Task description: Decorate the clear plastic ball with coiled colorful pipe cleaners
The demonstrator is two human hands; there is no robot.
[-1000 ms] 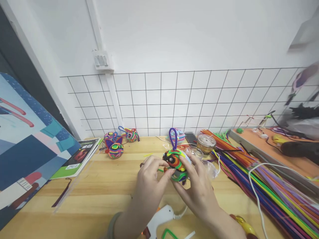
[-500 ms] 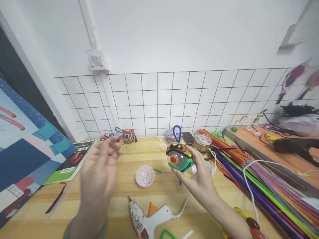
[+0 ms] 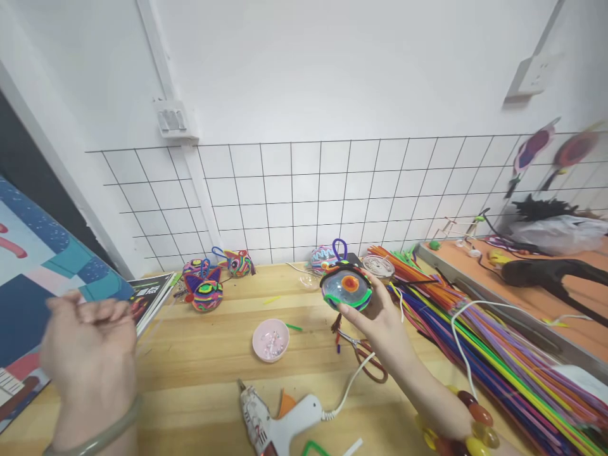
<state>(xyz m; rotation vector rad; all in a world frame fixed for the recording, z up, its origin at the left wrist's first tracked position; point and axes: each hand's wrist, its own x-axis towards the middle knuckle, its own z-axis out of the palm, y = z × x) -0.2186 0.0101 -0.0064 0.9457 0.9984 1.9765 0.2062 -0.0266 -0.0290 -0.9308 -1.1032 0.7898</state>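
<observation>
Ornament (image 3: pixel 335 289) is above the counter (image 3: pixel 209 354), grasped by right hand's (image 3: pixel 387 329) fingers; loop (image 3: pixel 340 240) and coloured edging are on, clear face remains mostly bare; left hand (image 3: pixel 92 354) curls its fingers, contents I cannot tell

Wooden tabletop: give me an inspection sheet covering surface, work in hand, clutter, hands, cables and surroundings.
Surface: pale wooden tabletop, no spills seen.
Work in hand: colorful ball ornament, clear dome facing the camera.
Clutter: scissors, pink bowl of small bits, glue gun, pipe cleaners.
Hands: right hand grips the ornament; left hand raised, contents unclear.
Cables: glue gun's white cord runs by the scissors' handles; another white cord lies over the pipe cleaners.
Surroundings: wire grid along the white wall.
</observation>
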